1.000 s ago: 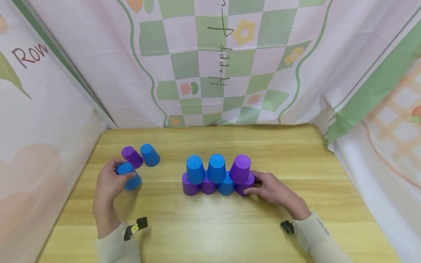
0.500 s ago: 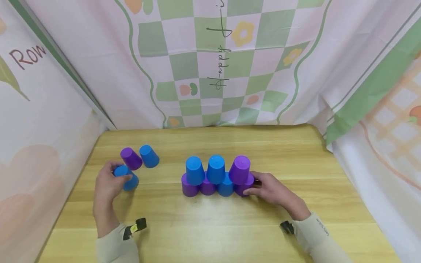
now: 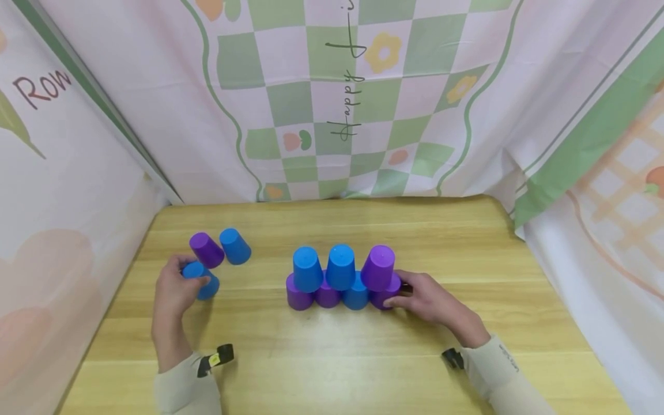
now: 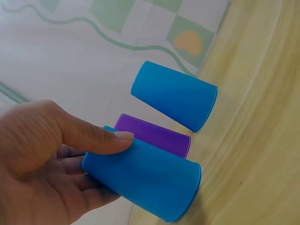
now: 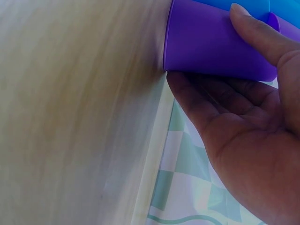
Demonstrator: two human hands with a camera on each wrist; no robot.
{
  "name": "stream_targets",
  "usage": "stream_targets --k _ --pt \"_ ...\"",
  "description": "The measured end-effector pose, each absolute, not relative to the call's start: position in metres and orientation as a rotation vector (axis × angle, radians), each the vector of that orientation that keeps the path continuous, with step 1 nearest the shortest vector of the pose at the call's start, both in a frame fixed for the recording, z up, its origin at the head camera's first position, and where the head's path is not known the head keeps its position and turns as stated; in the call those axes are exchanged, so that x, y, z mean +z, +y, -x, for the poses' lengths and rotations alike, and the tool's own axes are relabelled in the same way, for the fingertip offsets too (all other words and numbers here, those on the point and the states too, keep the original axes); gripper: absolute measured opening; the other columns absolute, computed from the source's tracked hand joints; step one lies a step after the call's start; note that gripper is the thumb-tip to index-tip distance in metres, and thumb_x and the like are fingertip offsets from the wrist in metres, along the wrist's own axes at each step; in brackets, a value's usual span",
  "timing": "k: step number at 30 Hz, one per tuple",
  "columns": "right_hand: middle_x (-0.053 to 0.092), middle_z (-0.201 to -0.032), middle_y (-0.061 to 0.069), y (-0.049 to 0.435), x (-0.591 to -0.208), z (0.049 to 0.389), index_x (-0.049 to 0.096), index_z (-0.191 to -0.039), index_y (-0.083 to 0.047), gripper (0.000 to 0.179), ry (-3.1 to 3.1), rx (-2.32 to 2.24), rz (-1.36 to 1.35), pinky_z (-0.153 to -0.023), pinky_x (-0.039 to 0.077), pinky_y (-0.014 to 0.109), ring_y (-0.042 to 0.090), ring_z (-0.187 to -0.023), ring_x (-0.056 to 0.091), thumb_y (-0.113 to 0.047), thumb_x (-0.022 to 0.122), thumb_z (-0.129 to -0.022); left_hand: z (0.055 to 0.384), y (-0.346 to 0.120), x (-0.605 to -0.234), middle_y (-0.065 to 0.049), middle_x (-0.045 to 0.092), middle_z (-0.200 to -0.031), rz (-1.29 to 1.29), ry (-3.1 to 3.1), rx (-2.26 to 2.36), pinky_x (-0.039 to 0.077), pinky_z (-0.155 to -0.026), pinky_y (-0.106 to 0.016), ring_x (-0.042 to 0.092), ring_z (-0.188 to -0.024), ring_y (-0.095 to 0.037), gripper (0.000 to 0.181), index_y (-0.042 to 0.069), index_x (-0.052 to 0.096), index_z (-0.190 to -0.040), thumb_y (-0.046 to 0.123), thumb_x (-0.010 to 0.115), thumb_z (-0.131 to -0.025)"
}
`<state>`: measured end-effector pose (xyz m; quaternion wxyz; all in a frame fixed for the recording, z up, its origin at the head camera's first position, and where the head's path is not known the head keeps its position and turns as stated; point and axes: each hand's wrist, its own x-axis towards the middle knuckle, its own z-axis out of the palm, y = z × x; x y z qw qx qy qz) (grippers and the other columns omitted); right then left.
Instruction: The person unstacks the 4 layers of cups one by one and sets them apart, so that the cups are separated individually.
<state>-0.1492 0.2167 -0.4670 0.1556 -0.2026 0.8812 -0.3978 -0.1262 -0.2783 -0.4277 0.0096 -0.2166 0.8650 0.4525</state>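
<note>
My left hand (image 3: 171, 291) grips an upside-down blue cup (image 4: 150, 180) at the table's left, thumb on one side and fingers underneath in the left wrist view. Just behind it stand a purple cup (image 3: 207, 251) and another blue cup (image 3: 235, 246), both rim down. Mid-table, a bottom row of several purple and blue cups carries two blue cups (image 3: 308, 269) and one purple cup (image 3: 378, 268) on top. My right hand (image 3: 427, 298) holds the row's rightmost purple cup (image 5: 211, 42), its thumb across one side and its fingers along the other.
The wooden table (image 3: 332, 369) has a printed curtain (image 3: 290, 104) along its back edge and further cloth at both sides. A small black device with a strap (image 3: 215, 360) is on the left wrist, another black device (image 3: 453, 358) at the right wrist.
My left hand and its blue cup shift only very slightly. My right hand and the stacked cups look the same throughout.
</note>
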Motion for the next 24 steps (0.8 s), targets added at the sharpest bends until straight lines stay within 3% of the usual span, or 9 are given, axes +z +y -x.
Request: stream_targets --k 9,24 --pt "0.068 -0.117 -0.006 0.2177 -0.4672 0.1489 0.062 -0.122 -0.025 0.042 2.52 -1.136 0.575 -0.096 0.053 0.038 0.013 -0.109 0.064 -0.038 0.075 -0.085 0.1268 -0.2771 -0.4273 -0.029 0.047 -0.138 0.687 2.731 1.382 0.037 -0.104 -0.067 0.043 -0.128 -0.049 0.055 -0.001 0.043 -0.131 0.005 0.07 -0.083" --pt "0.068 -0.116 -0.008 0.2165 -0.4687 0.1493 0.063 -0.121 -0.026 0.041 2.524 -1.141 0.568 -0.097 0.052 0.04 0.011 -0.107 0.063 -0.037 0.076 -0.084 0.1289 -0.2771 -0.4293 -0.03 0.04 -0.144 0.698 2.647 1.354 0.034 -0.103 -0.071 0.037 -0.133 -0.052 0.054 -0.001 0.038 -0.135 0.005 0.064 -0.088"
